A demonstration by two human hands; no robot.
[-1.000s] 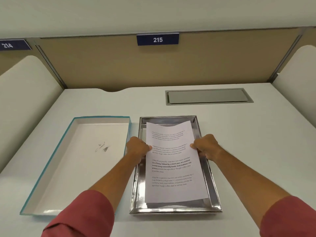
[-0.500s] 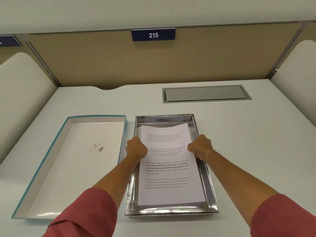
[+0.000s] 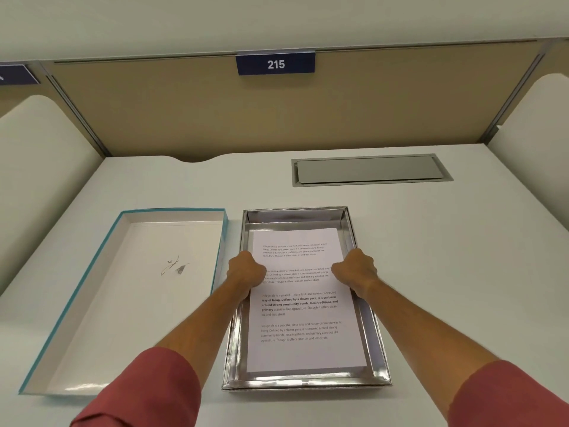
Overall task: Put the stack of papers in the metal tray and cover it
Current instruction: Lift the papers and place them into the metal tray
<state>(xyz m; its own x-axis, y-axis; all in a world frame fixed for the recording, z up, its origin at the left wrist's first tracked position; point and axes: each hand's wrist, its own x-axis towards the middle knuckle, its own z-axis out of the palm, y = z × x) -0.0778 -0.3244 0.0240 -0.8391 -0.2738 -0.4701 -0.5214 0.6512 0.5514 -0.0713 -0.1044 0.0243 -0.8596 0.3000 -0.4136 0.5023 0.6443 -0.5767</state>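
A shiny metal tray (image 3: 295, 214) sits on the white desk in front of me. The stack of printed white papers (image 3: 303, 318) lies flat inside it, nearly filling its floor. My left hand (image 3: 245, 272) grips the stack's left edge and my right hand (image 3: 354, 269) grips its right edge, both with fingers curled at the tray's side walls. To the left of the tray lies the cover (image 3: 92, 303), a white box lid with teal sides, upside down with its hollow facing up.
A grey cable hatch (image 3: 369, 169) is set into the desk behind the tray. A tan partition with a blue "215" sign (image 3: 275, 63) closes the back. White side dividers (image 3: 37, 167) stand left and right. Bare desk lies right of the tray.
The papers have gone from tilted above the tray to lying flat on its floor. Both hands came down with them and still hold the edges.
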